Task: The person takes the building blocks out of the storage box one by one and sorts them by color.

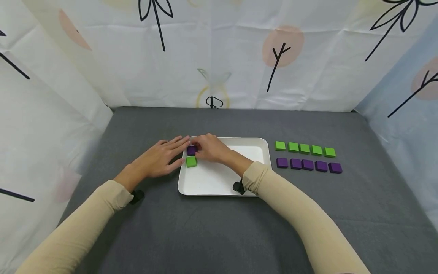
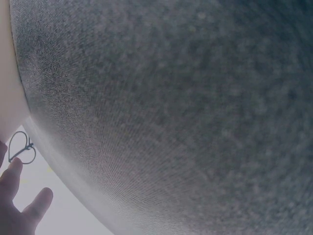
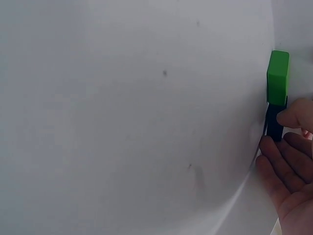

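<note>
A white tray (image 1: 226,182) lies on the grey table. In its far left corner sits a purple block (image 1: 192,150), with a green block (image 1: 191,161) right in front of it. My right hand (image 1: 213,148) reaches across the tray and pinches the purple block. In the right wrist view the thumb (image 3: 296,115) lies on the dark side of this block (image 3: 275,122), fingers at its end, beside the green block (image 3: 278,78). My left hand (image 1: 161,156) rests at the tray's left edge, its fingers extended toward the blocks. The left wrist view mostly shows dark cloth.
Right of the tray, several green blocks (image 1: 304,148) form a row, with a row of several purple blocks (image 1: 307,164) nearer to me. Grey cloth (image 1: 205,232) covers the table. White printed curtains (image 1: 239,76) hang behind it and at both sides.
</note>
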`<control>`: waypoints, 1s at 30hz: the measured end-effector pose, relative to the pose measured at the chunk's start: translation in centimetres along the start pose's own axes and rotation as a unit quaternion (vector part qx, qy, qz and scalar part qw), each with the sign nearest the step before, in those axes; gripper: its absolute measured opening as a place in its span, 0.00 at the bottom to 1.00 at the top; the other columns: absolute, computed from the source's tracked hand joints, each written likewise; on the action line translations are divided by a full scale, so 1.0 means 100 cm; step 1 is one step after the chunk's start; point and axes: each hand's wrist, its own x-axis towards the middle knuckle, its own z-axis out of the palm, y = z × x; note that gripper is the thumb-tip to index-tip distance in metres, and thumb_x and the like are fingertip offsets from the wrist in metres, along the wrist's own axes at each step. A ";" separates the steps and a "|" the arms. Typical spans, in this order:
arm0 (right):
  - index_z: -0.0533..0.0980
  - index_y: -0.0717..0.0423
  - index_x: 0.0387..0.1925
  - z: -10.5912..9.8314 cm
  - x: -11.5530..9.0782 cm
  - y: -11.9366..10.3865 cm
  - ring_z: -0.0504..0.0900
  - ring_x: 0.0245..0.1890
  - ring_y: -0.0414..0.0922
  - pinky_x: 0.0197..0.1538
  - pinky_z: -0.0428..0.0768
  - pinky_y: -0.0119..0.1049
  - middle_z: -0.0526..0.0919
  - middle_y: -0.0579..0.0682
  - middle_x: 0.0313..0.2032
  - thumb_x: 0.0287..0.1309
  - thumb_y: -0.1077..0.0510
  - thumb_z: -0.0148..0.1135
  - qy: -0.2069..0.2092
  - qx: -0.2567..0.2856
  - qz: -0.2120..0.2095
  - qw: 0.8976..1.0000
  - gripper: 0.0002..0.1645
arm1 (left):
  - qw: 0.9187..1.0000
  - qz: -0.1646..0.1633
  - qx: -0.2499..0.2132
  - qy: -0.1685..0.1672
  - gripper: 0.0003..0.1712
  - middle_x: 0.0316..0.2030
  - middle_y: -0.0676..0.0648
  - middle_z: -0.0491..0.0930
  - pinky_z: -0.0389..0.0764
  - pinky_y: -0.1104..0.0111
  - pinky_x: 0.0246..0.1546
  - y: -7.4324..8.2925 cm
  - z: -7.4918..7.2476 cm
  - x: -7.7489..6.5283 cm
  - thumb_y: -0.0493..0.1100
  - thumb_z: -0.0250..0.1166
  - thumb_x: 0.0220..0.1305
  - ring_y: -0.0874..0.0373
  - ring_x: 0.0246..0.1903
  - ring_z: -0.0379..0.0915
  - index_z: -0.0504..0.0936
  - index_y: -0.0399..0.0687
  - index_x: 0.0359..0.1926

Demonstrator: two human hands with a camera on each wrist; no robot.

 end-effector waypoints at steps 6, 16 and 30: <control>0.81 0.61 0.54 -0.005 -0.004 0.003 0.80 0.36 0.41 0.42 0.77 0.33 0.87 0.51 0.42 0.58 0.62 0.66 -0.005 0.011 -0.002 1.000 0.21 | 1.000 -0.005 0.003 -0.005 0.36 0.76 0.44 0.54 0.61 0.43 0.66 0.001 0.000 0.001 0.56 0.51 0.76 0.44 0.74 0.52 0.59 0.44 0.76; 0.80 0.65 0.55 -0.028 -0.023 0.006 0.84 0.46 0.46 0.51 0.80 0.37 0.86 0.55 0.48 0.56 0.65 0.64 -0.008 0.027 -0.017 0.999 0.23 | 1.000 -0.012 0.011 -0.010 0.36 0.77 0.44 0.53 0.61 0.43 0.66 0.000 0.001 0.001 0.56 0.51 0.76 0.44 0.74 0.51 0.58 0.44 0.77; 0.81 0.65 0.53 -0.073 -0.086 0.036 0.86 0.45 0.50 0.52 0.80 0.47 0.87 0.55 0.46 0.56 0.66 0.62 0.051 0.049 -0.041 0.997 0.21 | 1.000 -0.009 0.003 -0.004 0.37 0.76 0.44 0.54 0.60 0.42 0.66 -0.001 0.002 0.001 0.55 0.52 0.76 0.44 0.74 0.52 0.57 0.43 0.77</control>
